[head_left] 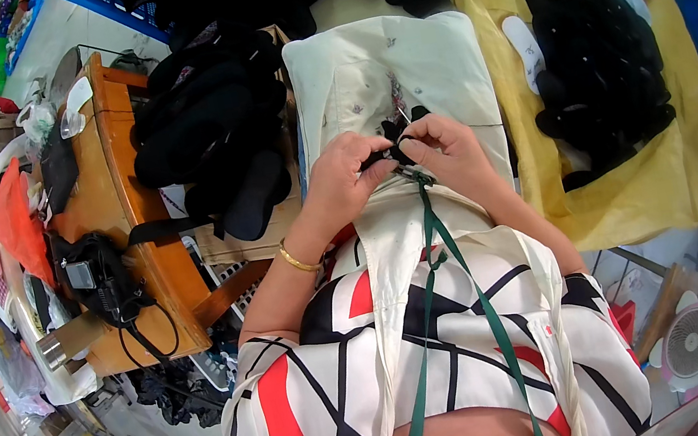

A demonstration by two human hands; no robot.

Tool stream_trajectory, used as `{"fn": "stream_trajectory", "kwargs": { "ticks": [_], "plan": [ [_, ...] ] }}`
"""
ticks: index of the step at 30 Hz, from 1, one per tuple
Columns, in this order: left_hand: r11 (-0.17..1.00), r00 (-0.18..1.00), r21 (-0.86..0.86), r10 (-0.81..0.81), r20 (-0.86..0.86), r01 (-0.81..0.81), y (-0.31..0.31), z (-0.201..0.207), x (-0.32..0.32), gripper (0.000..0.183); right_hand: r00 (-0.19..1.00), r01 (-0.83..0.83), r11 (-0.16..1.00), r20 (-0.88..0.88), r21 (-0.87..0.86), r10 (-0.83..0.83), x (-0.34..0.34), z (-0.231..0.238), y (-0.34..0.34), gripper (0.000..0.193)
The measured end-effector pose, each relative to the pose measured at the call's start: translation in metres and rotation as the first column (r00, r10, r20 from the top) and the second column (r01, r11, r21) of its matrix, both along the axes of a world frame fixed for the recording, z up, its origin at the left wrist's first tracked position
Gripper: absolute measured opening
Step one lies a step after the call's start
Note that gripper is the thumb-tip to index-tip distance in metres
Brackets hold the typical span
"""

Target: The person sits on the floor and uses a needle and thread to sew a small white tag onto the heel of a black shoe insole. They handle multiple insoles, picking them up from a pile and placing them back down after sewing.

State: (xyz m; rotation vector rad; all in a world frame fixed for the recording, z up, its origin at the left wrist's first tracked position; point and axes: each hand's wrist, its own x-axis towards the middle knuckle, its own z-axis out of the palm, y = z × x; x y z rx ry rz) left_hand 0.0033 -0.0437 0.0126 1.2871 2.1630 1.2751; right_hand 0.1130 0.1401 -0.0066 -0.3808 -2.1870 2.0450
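Both hands meet in front of my chest, over the cream cloth apron (390,239) on my lap. My left hand (347,179) is closed, thumb and fingers pinching one side of a small black cloth piece (391,132). My right hand (450,155) pinches the same piece from the other side, thumb against forefinger. Fingers hide most of the piece, so its exact kind does not show. Just above it a thin metal point sticks up, too small to name. Below the hands a green neck cord (426,214) ends in a small metal thing, partly hidden.
Left stands a wooden table (111,138) bearing a black device with a cable (99,281). Dark sole-shaped pieces (206,122) are heaped beside my lap. At right a yellow bag (680,188) holds several black pieces (599,71) and a white one (523,47). A fan (695,339) stands lower right.
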Motion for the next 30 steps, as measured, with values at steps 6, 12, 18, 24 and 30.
{"fn": "stream_trajectory", "kwargs": {
  "ticks": [6, 12, 18, 24, 30],
  "plan": [
    [0.997, 0.871, 0.064, 0.002, 0.49, -0.039, 0.0, -0.012, 0.007, 0.024, 0.998, 0.051, 0.922, -0.004, -0.383, -0.056, 0.012, -0.003, -0.01, 0.015],
    [0.999, 0.908, -0.013, 0.037, 0.416, -0.035, 0.002, -0.007, 0.006, 0.022, 0.995, 0.05, 0.986, -0.076, -0.161, -0.063, 0.014, -0.014, -0.005, 0.017],
    [0.998, 0.969, -0.068, 0.033, 0.246, -0.017, 0.0, 0.004, 0.002, 0.019, 0.937, -0.003, 0.747, -0.259, 0.665, 0.234, -0.002, 0.025, 0.006, 0.015],
    [0.997, 0.905, -0.077, 0.033, 0.424, 0.0, 0.003, 0.003, 0.006, 0.019, 0.989, 0.125, 0.981, -0.1, 0.15, -0.111, -0.003, -0.001, -0.002, 0.011],
    [0.997, 0.988, -0.029, 0.071, 0.135, -0.067, -0.004, 0.0, 0.004, 0.021, 0.992, 0.063, 0.968, 0.09, 0.243, -0.087, -0.02, -0.002, 0.058, 0.013]
  ]
}}
